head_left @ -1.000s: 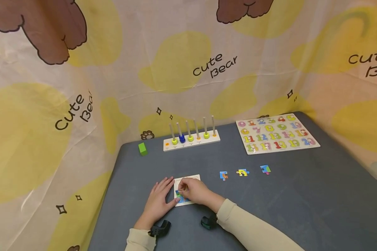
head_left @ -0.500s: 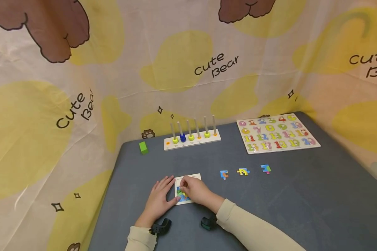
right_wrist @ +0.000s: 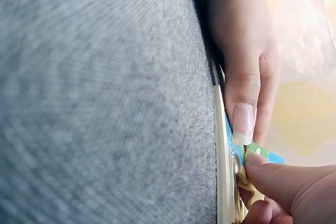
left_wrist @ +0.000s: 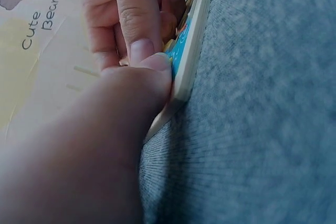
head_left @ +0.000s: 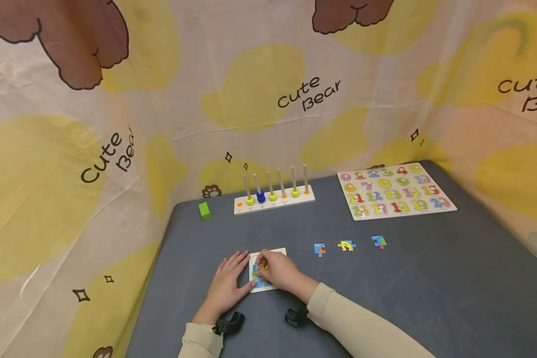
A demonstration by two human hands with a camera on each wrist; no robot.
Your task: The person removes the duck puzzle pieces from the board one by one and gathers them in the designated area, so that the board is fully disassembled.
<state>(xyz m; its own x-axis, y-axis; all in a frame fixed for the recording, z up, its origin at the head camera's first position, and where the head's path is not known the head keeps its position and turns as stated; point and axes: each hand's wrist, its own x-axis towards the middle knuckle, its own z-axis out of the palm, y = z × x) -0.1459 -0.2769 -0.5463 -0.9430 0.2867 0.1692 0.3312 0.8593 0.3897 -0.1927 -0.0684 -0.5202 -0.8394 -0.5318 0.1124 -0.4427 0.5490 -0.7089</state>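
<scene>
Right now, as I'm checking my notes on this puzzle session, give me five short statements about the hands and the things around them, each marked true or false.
1. The left hand touches the small rectangular puzzle board with the pale rim. True.
2. The right hand lies flat and holds nothing. False: it pinches a small yellowish puzzle piece at that board.
3. Three loose, multicoloured jigsaw pieces lie to the right of that board. True.
4. The bright green rectangular block stands right of the white-based peg stand. False: it stands to the left of it.
5. The large white number board carries colourful numerals in rows. True.
</scene>
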